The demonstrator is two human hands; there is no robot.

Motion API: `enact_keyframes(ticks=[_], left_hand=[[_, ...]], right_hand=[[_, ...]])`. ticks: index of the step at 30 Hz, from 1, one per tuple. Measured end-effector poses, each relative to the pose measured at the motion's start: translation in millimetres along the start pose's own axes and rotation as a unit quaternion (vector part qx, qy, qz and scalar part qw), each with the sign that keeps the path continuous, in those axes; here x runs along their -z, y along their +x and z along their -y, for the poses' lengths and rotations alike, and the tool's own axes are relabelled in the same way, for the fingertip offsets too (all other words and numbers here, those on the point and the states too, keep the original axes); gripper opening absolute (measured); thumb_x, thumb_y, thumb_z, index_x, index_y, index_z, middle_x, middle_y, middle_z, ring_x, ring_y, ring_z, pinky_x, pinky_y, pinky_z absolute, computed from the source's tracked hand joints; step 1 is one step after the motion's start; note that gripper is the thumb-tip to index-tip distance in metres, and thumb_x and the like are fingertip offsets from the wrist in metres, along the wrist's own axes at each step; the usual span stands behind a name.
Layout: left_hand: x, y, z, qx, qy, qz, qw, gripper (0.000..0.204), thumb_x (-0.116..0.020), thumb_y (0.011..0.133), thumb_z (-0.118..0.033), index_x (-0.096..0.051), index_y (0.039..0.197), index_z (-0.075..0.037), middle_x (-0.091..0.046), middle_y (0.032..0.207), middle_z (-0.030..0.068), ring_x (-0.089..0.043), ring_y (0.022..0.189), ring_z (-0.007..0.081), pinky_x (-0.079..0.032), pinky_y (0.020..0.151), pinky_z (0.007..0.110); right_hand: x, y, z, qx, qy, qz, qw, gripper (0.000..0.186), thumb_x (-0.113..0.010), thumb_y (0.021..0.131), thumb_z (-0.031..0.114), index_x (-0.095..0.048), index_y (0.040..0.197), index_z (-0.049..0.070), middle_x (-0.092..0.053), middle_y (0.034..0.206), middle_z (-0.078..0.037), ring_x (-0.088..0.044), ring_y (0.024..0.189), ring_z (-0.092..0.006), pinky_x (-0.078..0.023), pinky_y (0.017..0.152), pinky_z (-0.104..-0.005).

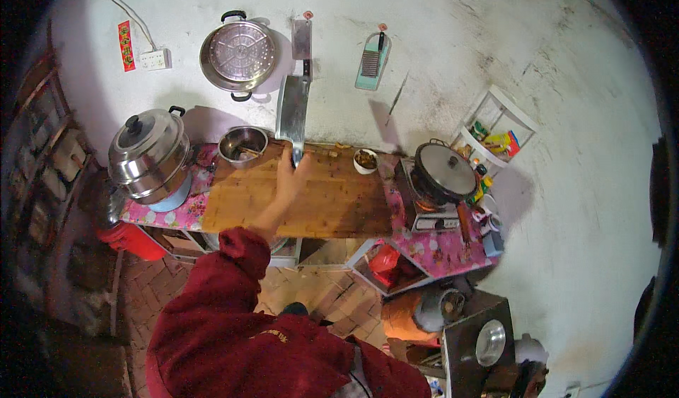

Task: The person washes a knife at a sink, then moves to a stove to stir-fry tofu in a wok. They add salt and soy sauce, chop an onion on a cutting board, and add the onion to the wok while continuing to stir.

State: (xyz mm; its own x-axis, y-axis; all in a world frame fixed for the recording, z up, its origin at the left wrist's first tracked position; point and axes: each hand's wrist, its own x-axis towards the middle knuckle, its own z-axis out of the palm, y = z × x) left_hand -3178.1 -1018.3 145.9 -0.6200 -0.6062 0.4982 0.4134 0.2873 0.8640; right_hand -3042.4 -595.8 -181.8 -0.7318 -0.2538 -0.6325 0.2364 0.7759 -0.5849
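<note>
Cleaver (291, 111) in the left hand (291, 182), fingers closed round its handle (297, 154), blade up toward the wall (438, 65), near the cutting board's (339, 193) rear edge; the right hand is unseen, its state unknowable. A loose grip could drop it; a wide swing could strike the metal bowl (259, 137) or hanging steamer pan (242, 51).

pink floral tabletop (442, 254), wooden board (343, 200), metal bowl (242, 145), stove (433, 222)
</note>
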Motion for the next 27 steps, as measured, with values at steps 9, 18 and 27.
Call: enact_keyframes(ticks=[9, 18, 27], left_hand=[[-80.2, 249.7, 100.7, -0.018, 0.193, -0.099, 0.976, 0.039, -0.065, 0.08, -0.039, -0.051, 0.092, -0.005, -0.059, 0.072, 0.0173, -0.055, 0.076, 0.0407, -0.042, 0.068, 0.051], [-96.7, 336.2, 170.4, -0.064, 0.27, -0.128, 0.952, 0.042, -0.065, 0.081, -0.043, -0.053, 0.088, -0.003, -0.06, 0.077, 0.0201, -0.058, 0.071, 0.039, -0.043, 0.065, 0.049], [-116.7, 360.7, 216.0, -0.073, 0.18, -0.099, 0.976, 0.043, -0.065, 0.082, -0.042, -0.052, 0.095, -0.003, -0.06, 0.078, 0.0216, -0.057, 0.072, 0.0433, -0.044, 0.068, 0.052]], right_hand=[[58.3, 93.1, 69.8, 0.0, 0.038, -0.016, 0.999, 0.04, -0.049, 0.089, 0.042, -0.062, 0.08, 0.005, -0.063, 0.072, -0.013, -0.061, 0.068, -0.0289, -0.047, 0.063, -0.0414], [80.7, 113.0, 68.2, -0.085, 0.089, -0.048, 0.991, 0.039, -0.049, 0.091, 0.041, -0.062, 0.083, 0.005, -0.063, 0.073, -0.012, -0.061, 0.068, -0.0285, -0.047, 0.063, -0.0406], [110.8, 109.7, 41.2, -0.099, 0.112, -0.09, 0.985, 0.037, -0.049, 0.092, 0.04, -0.061, 0.087, 0.005, -0.063, 0.073, -0.012, -0.061, 0.068, -0.0281, -0.047, 0.063, -0.0398]])
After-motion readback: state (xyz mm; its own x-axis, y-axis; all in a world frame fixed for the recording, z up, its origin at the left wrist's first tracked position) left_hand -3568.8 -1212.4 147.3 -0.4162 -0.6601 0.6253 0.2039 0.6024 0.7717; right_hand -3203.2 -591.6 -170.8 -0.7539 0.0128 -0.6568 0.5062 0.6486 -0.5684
